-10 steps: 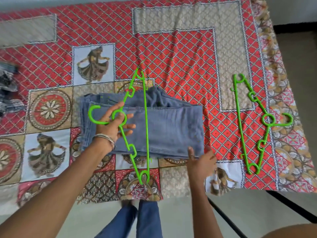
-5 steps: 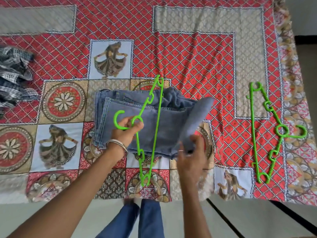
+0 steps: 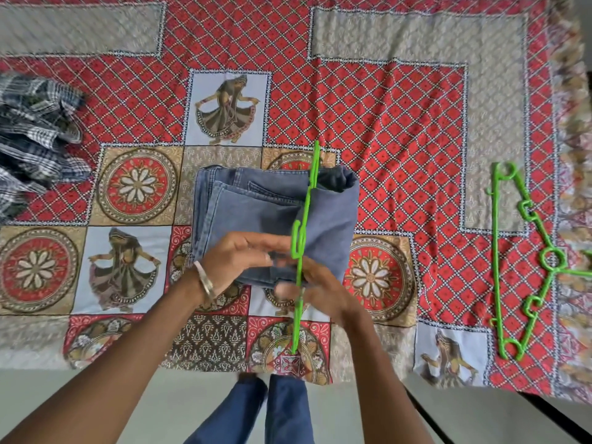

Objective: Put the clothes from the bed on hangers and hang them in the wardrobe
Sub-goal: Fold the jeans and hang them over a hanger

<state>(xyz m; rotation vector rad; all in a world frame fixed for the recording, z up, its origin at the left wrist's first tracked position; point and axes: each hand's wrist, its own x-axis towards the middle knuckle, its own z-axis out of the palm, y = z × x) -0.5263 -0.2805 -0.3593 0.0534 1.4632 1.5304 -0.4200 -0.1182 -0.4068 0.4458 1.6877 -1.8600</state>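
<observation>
1. Folded jeans [image 3: 256,213]: on bed [image 3: 400,100], centre, near front edge.
2. Hanger [image 3: 302,238]: across jeans, front to back, edge-on.
3. Both hands [image 3: 237,257] [image 3: 320,283]: at jeans' front edge, either side of hanger.
4. Second hanger [image 3: 525,264]: flat on bed, far right.
5. Crumpled shirt [image 3: 35,136]: far left.

Both forearms bare, no sleeves in view. Left hand [image 3: 238,259]: silver metal bangle [image 3: 205,281] at the wrist. Right hand [image 3: 320,291]: wrist bare. Legs in blue jeans [image 3: 272,411], visible at bottom centre.
</observation>
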